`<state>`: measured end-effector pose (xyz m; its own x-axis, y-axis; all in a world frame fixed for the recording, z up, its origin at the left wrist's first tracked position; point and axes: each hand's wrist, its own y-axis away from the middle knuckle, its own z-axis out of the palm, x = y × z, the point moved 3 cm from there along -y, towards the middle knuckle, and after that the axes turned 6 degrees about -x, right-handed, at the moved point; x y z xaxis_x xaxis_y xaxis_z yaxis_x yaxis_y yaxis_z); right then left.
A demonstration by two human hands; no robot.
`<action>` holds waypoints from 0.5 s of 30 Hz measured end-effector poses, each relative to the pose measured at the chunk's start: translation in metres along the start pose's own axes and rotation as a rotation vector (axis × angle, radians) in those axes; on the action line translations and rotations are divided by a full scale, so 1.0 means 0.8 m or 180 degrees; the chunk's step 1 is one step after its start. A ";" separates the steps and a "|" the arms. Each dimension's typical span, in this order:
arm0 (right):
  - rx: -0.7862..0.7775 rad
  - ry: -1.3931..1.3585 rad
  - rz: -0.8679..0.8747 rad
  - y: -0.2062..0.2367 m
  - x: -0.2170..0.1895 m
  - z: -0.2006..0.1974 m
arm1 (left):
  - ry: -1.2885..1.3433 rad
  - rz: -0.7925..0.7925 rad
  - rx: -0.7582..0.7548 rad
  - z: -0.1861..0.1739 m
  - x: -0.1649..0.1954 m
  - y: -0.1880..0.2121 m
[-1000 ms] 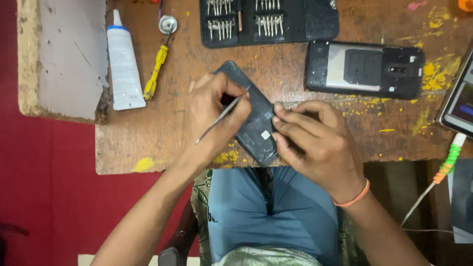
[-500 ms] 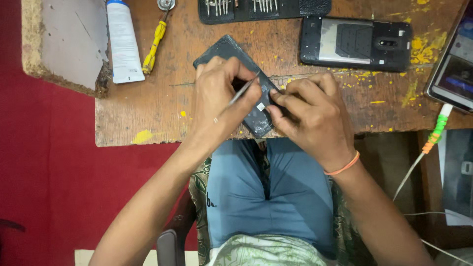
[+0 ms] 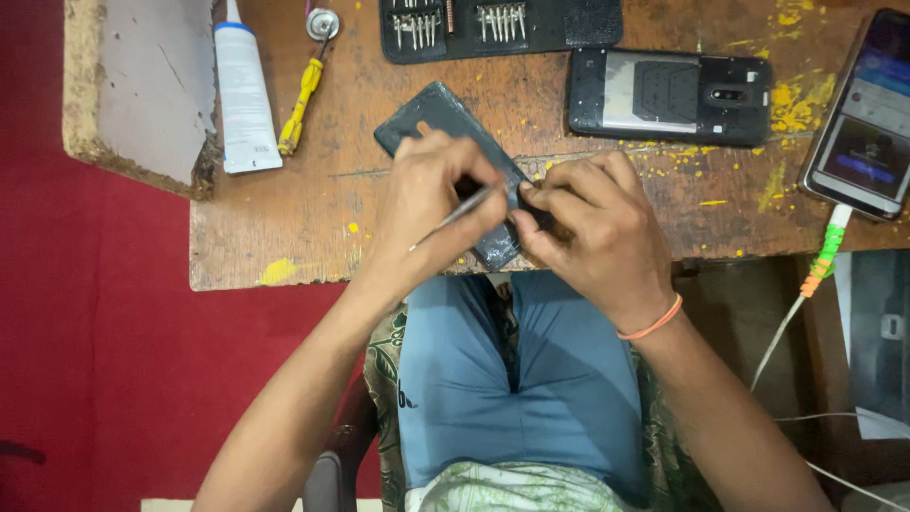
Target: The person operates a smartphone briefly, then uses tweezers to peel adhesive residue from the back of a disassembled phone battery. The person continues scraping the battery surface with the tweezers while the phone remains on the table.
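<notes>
- The dark phone (image 3: pixel 445 123) lies slanted on the wooden counter (image 3: pixel 284 237), its near end jutting toward the counter's front edge, above the person's lap.
- The left hand (image 3: pixel 431 204) is closed around thin metal tweezers (image 3: pixel 453 216), pinched between thumb and fingers, with the tip aimed at the phone's near end.
- The right hand (image 3: pixel 592 228) is curled narrow over that same end, fingertips pressing on the phone body; what lies under the fingers is hidden, so I cannot tell if it holds a small part.
- Judged from this, the work is in a middle stage: the phone is laid out and a tool is at it, but no loose parts or screws show beside it, and whether the body is already opened cannot be made out.
- A second phone with its back cover off (image 3: pixel 668 95) lies farther back on the counter, well apart from the hands and untouched.
- The bit set case (image 3: pixel 498 27) lies open at the far edge, bits seated in their rows.
- A white glue tube (image 3: pixel 245 95) and a yellow-handled tool (image 3: pixel 301 95) lie to the left, unused for now; closing or gluing looks not yet begun.
- A third phone with a lit screen (image 3: pixel 858 114) rests at the right, a charging cable (image 3: pixel 820 261) plugged into it.
</notes>
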<state>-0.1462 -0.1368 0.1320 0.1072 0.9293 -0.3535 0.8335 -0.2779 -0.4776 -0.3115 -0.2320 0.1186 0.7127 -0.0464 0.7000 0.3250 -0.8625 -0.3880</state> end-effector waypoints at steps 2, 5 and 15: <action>-0.0004 -0.0024 0.0024 0.000 -0.001 -0.001 | 0.0019 -0.0014 -0.0137 0.000 0.000 -0.001; 0.0006 -0.0031 0.0013 -0.002 -0.003 -0.002 | -0.0042 0.0101 0.0100 -0.003 0.001 -0.001; -0.0339 0.0307 0.0042 -0.003 -0.009 -0.004 | -0.0009 -0.0167 0.0337 0.002 -0.005 0.000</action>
<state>-0.1471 -0.1423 0.1387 0.1659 0.9462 -0.2779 0.8839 -0.2676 -0.3836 -0.3136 -0.2312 0.1149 0.6947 -0.0012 0.7193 0.4255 -0.8055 -0.4123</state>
